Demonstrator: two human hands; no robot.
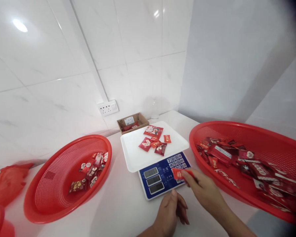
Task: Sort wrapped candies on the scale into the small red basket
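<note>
Between the thumb and fingers of my right hand is a small red snack packet, held over the blue keypad of a digital scale. My left hand rests at the scale's front edge, fingers loosely curled and thumb apart, with nothing visible in it. On the scale's white tray lie several red and dark red packets, among them a larger red packet, a maroon packet and a small orange-red packet. The digits on the displays are too faint to read.
A large red basket heaped with packets stands close on the right. Another red basket on the left holds fewer packets. Behind the tray, a cardboard box sits by the wall. Red plastic bags lie far left.
</note>
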